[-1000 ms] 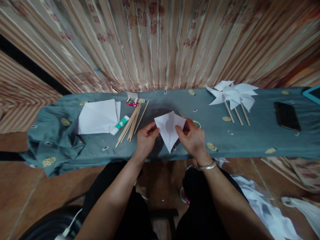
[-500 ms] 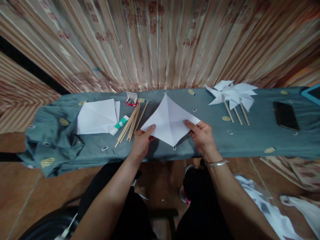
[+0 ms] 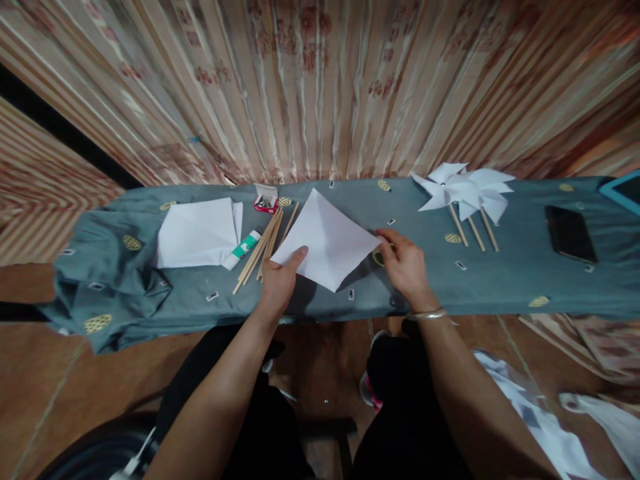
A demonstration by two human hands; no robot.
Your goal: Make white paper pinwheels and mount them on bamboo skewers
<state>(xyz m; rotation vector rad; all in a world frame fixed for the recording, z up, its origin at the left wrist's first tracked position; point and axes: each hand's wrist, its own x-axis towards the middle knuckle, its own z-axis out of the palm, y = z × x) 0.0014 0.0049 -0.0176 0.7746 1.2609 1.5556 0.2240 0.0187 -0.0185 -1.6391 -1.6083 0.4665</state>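
Our left hand (image 3: 277,283) pinches the paper (image 3: 327,240) at its 8 o'clock corner, sheet flat on the cloth (image 3: 500,280) mid-table. Right hand (image 3: 406,265), fingers loosely spread & holding nothing, touches tape (image 3: 381,257) at 3 o'clock (partly hidden). Risk: one-corner grip lets the sheet swing into the sticks (image 3: 263,253) at 9.

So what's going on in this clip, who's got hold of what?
A seated person works at a table draped in grey-blue cloth. The left hand pinches a corner of an unfolded, creased square of white paper, while the right hand rests on the cloth beside its opposite corner, over a small ring-shaped object. Thin wooden sticks and a stack of white paper lie to the left; finished white paper pinwheels and a black phone lie to the right.
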